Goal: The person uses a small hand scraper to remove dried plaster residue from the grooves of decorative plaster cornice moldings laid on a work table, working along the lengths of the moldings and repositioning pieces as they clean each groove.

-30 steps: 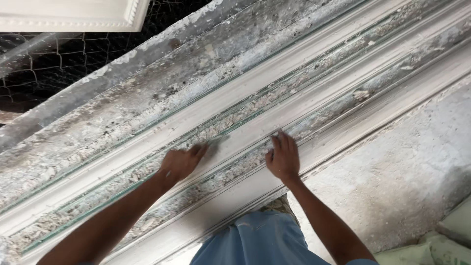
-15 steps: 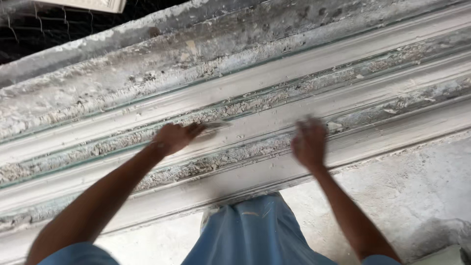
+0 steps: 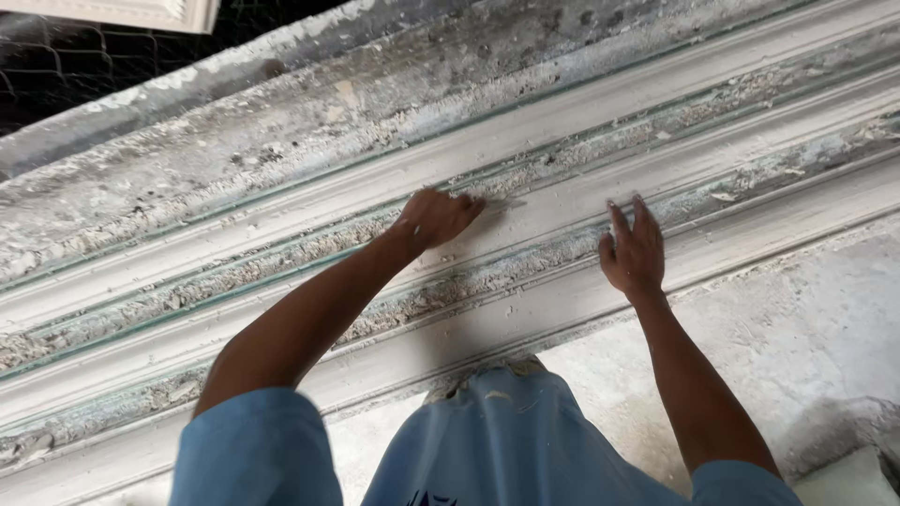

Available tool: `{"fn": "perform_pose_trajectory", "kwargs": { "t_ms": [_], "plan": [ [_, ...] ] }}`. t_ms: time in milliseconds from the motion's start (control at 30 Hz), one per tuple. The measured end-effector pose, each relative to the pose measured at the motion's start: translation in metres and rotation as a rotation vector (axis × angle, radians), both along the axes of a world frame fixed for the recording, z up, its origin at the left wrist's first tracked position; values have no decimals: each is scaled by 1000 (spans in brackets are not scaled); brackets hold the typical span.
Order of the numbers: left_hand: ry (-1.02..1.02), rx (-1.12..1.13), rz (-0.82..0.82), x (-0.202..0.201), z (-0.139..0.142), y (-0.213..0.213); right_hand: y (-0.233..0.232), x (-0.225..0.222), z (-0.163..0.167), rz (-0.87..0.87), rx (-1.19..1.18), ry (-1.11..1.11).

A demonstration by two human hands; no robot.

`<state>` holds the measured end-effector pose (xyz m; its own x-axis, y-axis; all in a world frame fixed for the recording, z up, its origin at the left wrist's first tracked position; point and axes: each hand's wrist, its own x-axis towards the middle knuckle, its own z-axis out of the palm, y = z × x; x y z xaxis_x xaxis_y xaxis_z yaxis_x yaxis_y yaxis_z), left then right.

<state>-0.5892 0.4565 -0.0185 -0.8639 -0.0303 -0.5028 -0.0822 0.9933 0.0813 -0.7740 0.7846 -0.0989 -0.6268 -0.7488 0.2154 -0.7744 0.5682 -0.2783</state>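
Long white plaster moulding strips [image 3: 562,141] run slantwise across a bench crusted with dried plaster. My left hand [image 3: 436,217] rests on the middle strip [image 3: 553,211] with its fingers curled, and a thin flat blade [image 3: 506,201] sticks out from the fingertips along the strip's surface. My right hand [image 3: 635,251] lies flat on the same strip, a little to the right, fingers stretched out and holding nothing. Crumbly plaster debris [image 3: 281,272] fills the grooves between the strips.
Dark wire mesh [image 3: 56,75] and the corner of a white moulded frame [image 3: 141,11] sit at the top left. A rough grey plaster-stained surface [image 3: 797,347] spreads at the lower right, with a pale object [image 3: 844,483] in the corner. My blue clothing [image 3: 497,440] fills the bottom.
My right hand has slid to the right along the strip, away from my left hand. My left hand stays on the strip with the blade.
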Motion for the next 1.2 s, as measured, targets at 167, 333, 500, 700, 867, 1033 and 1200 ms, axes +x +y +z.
{"fn": "perform_pose_trajectory", "kwargs": {
  "t_ms": [167,333,500,700,867,1033,1200],
  "plan": [
    [132,-146,-132,126,9,-50,-2,1,2,-47,-12,-40],
    [114,-160,-130,118,21,-47,-3,-2,-2,-60,19,2],
    [103,4,-117,-65,7,45,0,-7,2,-47,38,-5],
    [214,6,-88,-78,-2,37,1,-5,5,-34,-15,-24],
    [22,116,220,21,7,-27,2,-3,5,-31,-32,11],
    [-42,134,334,105,24,-83,-1,-4,5,-50,16,-15],
    [184,234,299,125,15,-99,-3,-6,2,-83,78,-10]
  ]
}}
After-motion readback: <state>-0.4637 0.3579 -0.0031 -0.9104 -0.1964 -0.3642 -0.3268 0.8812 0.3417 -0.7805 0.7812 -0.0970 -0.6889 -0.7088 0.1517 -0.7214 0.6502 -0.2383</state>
